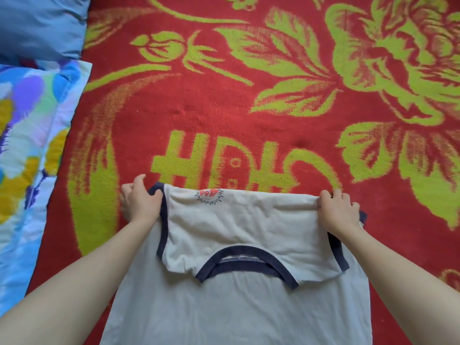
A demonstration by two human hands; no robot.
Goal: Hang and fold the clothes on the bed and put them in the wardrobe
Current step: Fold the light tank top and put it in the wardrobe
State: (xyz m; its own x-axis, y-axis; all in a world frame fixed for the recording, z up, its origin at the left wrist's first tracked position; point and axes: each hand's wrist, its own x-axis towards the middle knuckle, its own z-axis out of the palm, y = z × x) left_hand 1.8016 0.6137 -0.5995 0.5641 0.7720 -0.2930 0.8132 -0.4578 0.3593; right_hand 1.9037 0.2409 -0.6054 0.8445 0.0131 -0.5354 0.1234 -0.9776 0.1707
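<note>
Gripping the folded-over far edge of a white shirt [231, 230] with navy trim, the left hand [139, 202] and right hand [339, 211] pinch its 2 corners at lower centre. The shirt lies on a red-and-green blanket [249, 100]; a blue pillow [37, 23] sits upper left above a floral duvet [27, 125].

I see a red blanket [224, 108] spread across most of my view, woven with yellow-green flowers, leaves and blocky lettering. In the upper left corner a plain blue pillow [37, 23] sits at its edge. Just below the pillow, a quilt [27, 135] printed in blue, purple and mustard runs down the blanket's left side.
</note>
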